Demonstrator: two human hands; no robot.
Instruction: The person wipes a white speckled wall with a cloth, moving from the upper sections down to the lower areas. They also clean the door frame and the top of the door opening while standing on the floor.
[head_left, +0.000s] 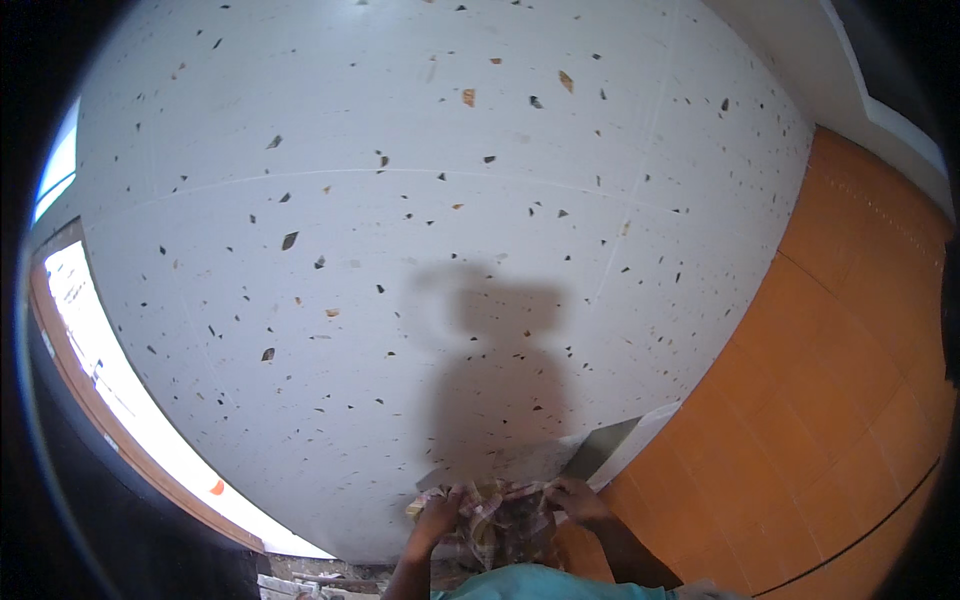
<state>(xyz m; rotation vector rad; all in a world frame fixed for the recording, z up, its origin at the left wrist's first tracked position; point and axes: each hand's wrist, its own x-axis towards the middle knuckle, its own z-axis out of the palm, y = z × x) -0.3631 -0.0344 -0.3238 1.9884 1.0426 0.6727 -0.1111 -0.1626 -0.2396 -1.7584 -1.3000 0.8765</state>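
Observation:
A checked cloth (487, 517) in pinkish and pale tones hangs in folds just in front of my body. On its left side, my left hand (441, 508) has the fingers closed on the upper edge. My right hand (576, 499) grips the same cloth at the opposite end, so the top edge stretches between both hands. Something yellowish (415, 508) shows beside my left hand; it may be part of the cloth. The lower part of the cloth is partly hidden by my teal clothing (540, 581).
Ahead lies a pale terrazzo-like floor (360, 225) with dark and orange chips. An orange wall (840, 375) rises at right, a thin black cable (862, 551) across it. A bright doorway (142, 405) stands at left. Debris (322, 585) lies at the bottom left.

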